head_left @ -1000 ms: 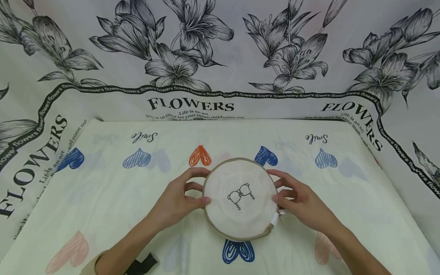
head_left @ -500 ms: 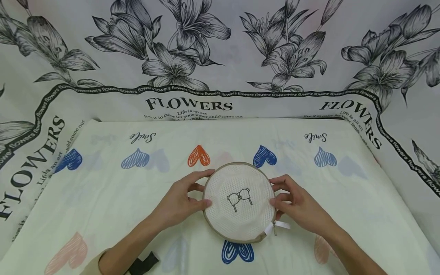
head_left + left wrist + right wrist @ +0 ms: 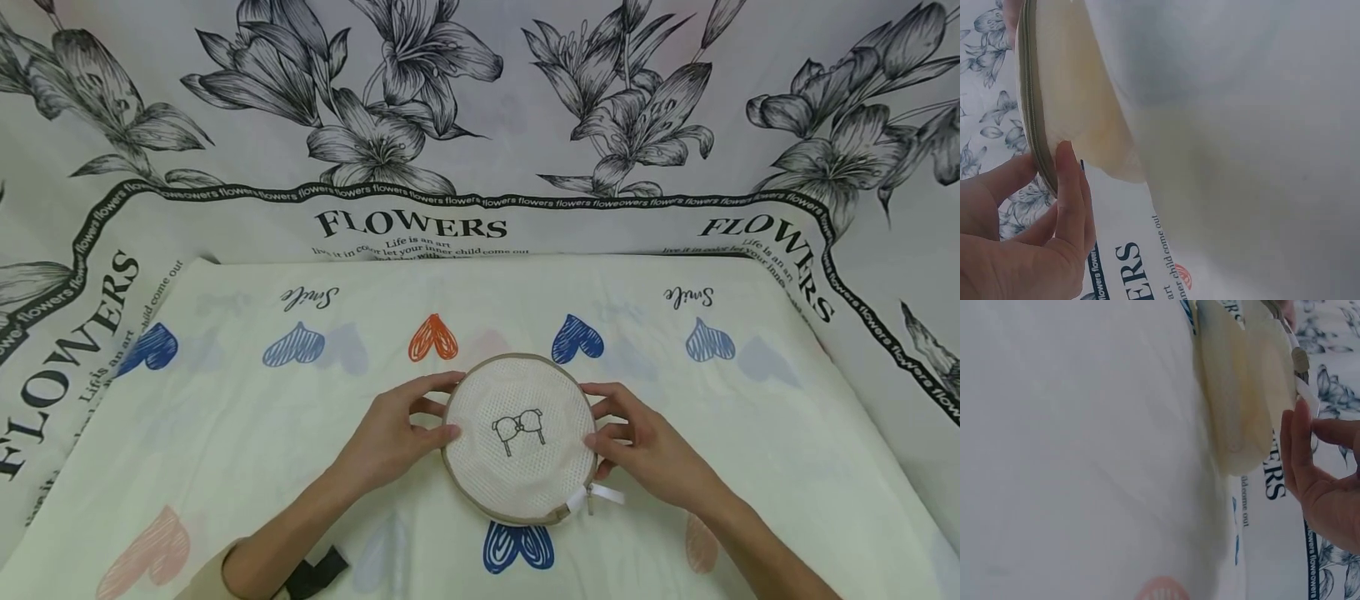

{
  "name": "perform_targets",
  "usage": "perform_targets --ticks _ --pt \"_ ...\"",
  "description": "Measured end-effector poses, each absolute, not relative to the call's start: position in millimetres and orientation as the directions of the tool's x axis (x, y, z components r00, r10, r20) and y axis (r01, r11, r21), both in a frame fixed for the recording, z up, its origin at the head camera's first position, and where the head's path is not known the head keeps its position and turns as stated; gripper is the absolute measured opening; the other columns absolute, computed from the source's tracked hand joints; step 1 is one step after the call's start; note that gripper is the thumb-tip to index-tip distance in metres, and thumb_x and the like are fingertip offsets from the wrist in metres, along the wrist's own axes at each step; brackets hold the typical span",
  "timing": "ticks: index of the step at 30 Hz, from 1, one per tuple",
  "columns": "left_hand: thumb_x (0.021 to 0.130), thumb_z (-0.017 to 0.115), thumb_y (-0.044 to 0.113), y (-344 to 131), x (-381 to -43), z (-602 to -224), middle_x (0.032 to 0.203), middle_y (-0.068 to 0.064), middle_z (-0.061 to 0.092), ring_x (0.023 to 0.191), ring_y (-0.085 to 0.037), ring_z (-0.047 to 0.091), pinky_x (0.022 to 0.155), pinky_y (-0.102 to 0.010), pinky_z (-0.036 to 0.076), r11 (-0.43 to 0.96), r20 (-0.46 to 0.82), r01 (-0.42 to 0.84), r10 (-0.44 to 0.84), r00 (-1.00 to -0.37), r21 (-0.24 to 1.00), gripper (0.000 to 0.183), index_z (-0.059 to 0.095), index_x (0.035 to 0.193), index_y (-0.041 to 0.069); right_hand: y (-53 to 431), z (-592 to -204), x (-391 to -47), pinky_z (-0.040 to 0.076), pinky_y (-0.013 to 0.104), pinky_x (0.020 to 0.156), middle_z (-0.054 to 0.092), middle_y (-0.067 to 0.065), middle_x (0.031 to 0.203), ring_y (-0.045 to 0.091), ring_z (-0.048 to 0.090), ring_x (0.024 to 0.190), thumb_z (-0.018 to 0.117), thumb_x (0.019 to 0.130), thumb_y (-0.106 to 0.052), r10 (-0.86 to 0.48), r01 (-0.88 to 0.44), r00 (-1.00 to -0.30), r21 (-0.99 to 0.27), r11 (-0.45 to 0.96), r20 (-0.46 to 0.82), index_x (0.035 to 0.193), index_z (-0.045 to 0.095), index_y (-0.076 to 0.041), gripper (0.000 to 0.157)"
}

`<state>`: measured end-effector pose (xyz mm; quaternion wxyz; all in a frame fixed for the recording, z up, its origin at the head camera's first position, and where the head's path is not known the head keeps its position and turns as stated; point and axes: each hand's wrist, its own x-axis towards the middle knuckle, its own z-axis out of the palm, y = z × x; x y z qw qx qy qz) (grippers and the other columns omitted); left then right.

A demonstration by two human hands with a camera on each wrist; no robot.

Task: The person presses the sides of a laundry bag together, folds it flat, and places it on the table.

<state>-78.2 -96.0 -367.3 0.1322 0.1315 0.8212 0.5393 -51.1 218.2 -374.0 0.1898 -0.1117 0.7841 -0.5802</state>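
Note:
A round white mesh laundry bag with a beige zippered rim faces up in the head view, printed with two outlined sheep-like animals. My left hand grips its left edge, the thumb on top. On the right edge my right hand pinches the rim between thumb and fingers. A zipper pull and a white fabric tab stick out at the lower right. In the left wrist view the zipper runs along the rim above the bag's soft, pale side. The right wrist view shows the hanging side.
A white cloth printed with hearts covers the table. Behind it hangs a flower-patterned curtain with a black lettered band. A black strap shows by the left forearm.
The bag has turned clockwise between my hands and shifted slightly left and toward me. Its zipper pull and white tab have swung lower and come out more plainly from beside the right hand.

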Motion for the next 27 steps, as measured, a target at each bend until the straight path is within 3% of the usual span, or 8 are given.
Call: perform_targets --ticks 13,27 --pt "0.077 0.072 0.009 -95 -82 -379 0.118 0.008 0.055 0.093 -0.011 0.058 0.073 -0.022 0.051 0.485 -0.046 0.167 0.396 -0.917 0.858 0.060 0.050 0.130 0.027 215 -382 -51 0.055 0.032 0.064 0.049 0.011 0.108 0.022 0.063 0.080 0.064 0.085 -0.016 -0.350 0.066 -0.916 -0.933 0.354 -0.197 0.128 0.039 -0.020 0.050" --pt "0.076 0.073 0.008 -91 -79 -383 0.123 0.002 0.052 0.099 -0.016 0.058 0.080 -0.024 0.050 0.510 -0.068 0.165 0.408 -0.911 0.844 0.067 0.043 0.135 0.020 210 -386 -52 0.055 0.030 0.062 0.048 0.011 0.103 0.020 0.061 0.078 0.067 0.083 -0.019 -0.320 0.065 -0.923 -0.905 0.419 -0.215 0.126 0.041 -0.019 0.051"
